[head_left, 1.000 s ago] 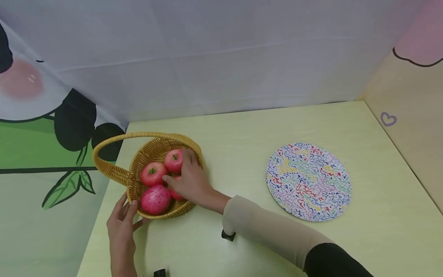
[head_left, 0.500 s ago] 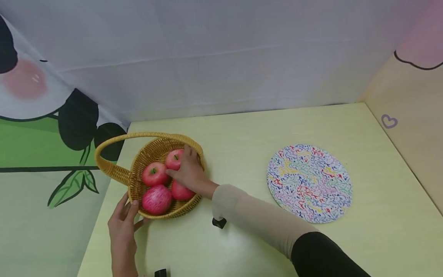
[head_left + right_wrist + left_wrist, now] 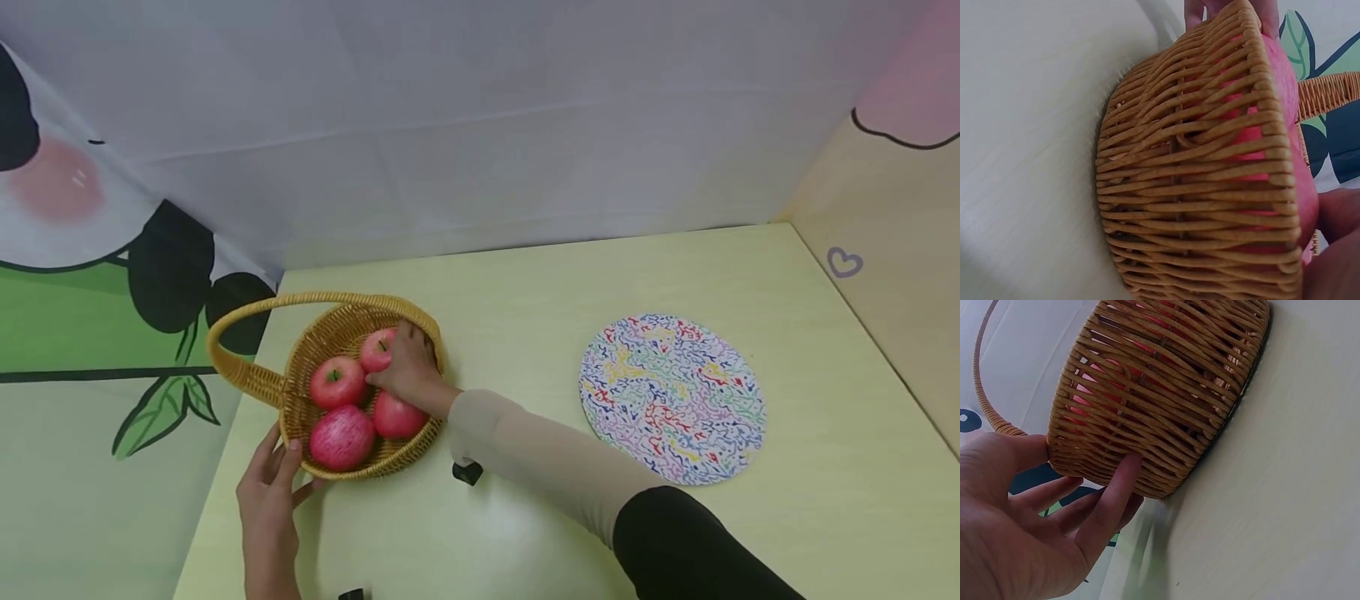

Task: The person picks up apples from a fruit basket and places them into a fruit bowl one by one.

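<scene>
A tan wicker basket [image 3: 352, 321] with a tall hoop handle [image 3: 251, 379] stands at the left of the table. My left hand [image 3: 268, 508] grips its near-left rim; in the left wrist view the thumb [image 3: 1030, 450] is at the rim and a finger [image 3: 1113, 500] lies along the woven wall. Inside the basket are several apples, among them a streaked dark pink one [image 3: 342, 438] and a red one [image 3: 338, 382]. My right hand [image 3: 411, 367] reaches in and holds the far apple [image 3: 377, 350], thumb on its near side, fingers at its right, partly hiding it. Another apple [image 3: 397, 417] lies below that wrist.
A round board with a multicoloured squiggle pattern [image 3: 672, 400] lies on the right of the pale yellow table [image 3: 510, 325]. A grey-white cloth wall [image 3: 480, 150] rises behind, with a printed cartoon panel [image 3: 82, 333] at the left.
My right hand has shifted slightly up and its forearm has swung left, baring more of the lower-right apple. The left hand stays at the basket rim.
</scene>
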A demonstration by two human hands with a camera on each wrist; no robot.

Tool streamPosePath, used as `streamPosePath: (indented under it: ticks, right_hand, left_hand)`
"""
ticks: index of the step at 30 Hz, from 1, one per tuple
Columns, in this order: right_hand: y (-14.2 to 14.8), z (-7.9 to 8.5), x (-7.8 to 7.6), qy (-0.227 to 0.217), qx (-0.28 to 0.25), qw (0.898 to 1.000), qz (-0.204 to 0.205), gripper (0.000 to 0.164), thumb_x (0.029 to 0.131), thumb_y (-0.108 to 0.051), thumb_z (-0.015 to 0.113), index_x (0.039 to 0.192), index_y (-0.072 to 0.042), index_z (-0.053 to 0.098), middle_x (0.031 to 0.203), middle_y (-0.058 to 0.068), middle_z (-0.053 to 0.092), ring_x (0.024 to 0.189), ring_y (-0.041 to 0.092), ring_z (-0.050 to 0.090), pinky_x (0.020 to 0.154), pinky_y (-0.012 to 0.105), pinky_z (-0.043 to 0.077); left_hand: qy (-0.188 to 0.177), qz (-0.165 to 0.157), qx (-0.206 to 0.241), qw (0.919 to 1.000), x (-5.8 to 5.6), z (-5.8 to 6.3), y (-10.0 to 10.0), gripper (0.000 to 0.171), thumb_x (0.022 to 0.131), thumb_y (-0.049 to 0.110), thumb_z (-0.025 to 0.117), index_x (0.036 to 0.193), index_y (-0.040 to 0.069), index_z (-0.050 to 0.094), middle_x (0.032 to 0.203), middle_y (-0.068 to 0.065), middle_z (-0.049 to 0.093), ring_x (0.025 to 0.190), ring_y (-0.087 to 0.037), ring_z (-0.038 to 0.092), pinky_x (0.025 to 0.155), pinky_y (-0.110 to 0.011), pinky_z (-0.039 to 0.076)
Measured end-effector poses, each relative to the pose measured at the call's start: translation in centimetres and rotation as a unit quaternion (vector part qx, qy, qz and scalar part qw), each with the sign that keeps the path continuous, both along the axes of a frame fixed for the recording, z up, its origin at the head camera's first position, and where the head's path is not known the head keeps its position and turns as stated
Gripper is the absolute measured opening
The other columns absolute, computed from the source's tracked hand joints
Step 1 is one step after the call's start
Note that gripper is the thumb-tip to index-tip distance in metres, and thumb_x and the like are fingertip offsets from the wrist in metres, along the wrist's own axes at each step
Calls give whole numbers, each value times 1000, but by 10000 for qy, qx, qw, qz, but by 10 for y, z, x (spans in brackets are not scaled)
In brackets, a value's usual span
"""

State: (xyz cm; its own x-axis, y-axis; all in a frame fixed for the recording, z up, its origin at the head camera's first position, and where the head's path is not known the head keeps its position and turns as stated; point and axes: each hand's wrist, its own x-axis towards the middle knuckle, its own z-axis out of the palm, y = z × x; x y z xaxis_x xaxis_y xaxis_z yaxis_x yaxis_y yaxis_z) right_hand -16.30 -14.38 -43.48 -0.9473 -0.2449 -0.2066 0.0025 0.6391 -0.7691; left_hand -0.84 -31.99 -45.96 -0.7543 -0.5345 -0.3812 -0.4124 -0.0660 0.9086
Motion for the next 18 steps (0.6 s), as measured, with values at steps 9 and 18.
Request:
streamPosePath:
  ticks: [9, 18]
  right_hand:
    - [0, -3, 0, 93, 30, 9998, 167, 89, 87, -33, 86, 154, -6, 34, 154, 13, 43, 146, 31, 40, 119, 39, 41]
    - [0, -4, 0, 96, -225, 9996, 152, 86, 88, -29, 86, 153, -5, 36, 155, 15, 42, 145, 29, 45, 116, 38, 46]
  left_hand:
    - [118, 19, 105, 9999, 0, -3, -2, 62, 105, 36, 61, 162, 30, 38, 167, -12, 41, 95, 12, 65, 65, -22, 62]
    - [100, 70, 45, 9999, -1, -4, -2, 61, 105, 35, 62, 161, 30, 40, 166, -12, 41, 91, 14, 67, 64, -22, 62]
